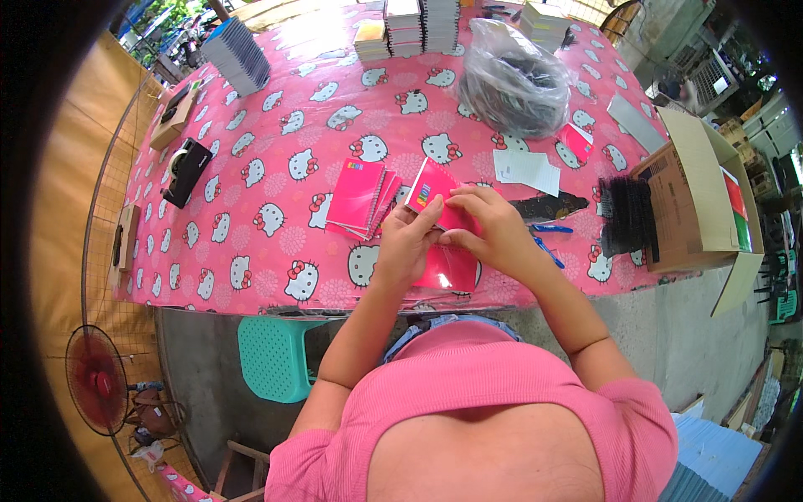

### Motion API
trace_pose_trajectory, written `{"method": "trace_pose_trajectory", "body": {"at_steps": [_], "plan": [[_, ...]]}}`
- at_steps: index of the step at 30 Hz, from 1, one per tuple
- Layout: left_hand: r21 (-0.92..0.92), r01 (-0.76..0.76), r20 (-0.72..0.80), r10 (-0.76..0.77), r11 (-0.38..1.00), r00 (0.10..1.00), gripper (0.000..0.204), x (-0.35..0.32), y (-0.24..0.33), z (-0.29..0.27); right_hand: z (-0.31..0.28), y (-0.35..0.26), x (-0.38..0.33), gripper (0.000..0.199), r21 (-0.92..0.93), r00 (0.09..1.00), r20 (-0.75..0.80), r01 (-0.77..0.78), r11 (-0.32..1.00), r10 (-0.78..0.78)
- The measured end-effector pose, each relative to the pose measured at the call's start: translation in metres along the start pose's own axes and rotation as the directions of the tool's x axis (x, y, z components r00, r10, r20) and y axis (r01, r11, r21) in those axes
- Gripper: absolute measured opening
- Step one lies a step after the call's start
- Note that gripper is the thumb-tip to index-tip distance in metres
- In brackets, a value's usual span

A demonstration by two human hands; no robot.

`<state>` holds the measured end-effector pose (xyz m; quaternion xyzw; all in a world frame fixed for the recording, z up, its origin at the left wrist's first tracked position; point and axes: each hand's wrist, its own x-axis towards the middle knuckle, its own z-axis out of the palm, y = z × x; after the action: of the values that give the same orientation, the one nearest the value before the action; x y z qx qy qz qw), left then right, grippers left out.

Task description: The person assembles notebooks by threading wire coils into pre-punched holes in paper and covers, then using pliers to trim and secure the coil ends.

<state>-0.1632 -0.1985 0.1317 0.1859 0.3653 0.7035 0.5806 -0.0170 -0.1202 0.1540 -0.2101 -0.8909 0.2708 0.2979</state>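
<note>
Pinching a pink rectangular spiral-bound notebook (pixel 427 180), the left hand (pixel 408 237) and right hand (pixel 492 224) partly cover it. At six o'clock, a flat glossy red item (pixel 448 273) lies half hidden.

From my station I register a pink tablecloth (pixel 284 180) patterned with white cat heads and red bows, a hot-pink notebook (pixel 428 179) with multicoloured lettering, a teal stool (pixel 272 360) and a pink shirt (pixel 502 376).
</note>
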Motion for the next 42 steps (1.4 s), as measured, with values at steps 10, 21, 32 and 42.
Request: {"method": "trace_pose_trajectory", "body": {"at_steps": [10, 21, 32, 42], "plan": [[-0.100, -0.003, 0.140, 0.017, 0.995, 0.990, 0.032, -0.002, 0.001, -0.018, -0.017, -0.015, 0.010, 0.052, 0.107, 0.984, 0.129, -0.135, 0.985, 0.121], [-0.110, -0.003, 0.137, 0.018, 0.994, 0.990, 0.040, -0.004, 0.001, -0.017, -0.019, -0.023, 0.009, 0.022, 0.264, 0.977, 0.026, -0.213, 0.941, 0.214], [-0.044, 0.017, 0.170, -0.010, 0.999, 0.985, 0.040, -0.006, 0.001, -0.016, -0.017, -0.015, 0.007, 0.043, 0.104, 0.995, 0.070, -0.074, 0.992, 0.067], [-0.020, -0.009, 0.099, 0.011, 1.000, 0.995, 0.045, -0.007, 0.003, -0.013, -0.018, -0.018, 0.009, 0.041, 0.167, 0.981, 0.119, -0.173, 0.971, 0.155]]}}
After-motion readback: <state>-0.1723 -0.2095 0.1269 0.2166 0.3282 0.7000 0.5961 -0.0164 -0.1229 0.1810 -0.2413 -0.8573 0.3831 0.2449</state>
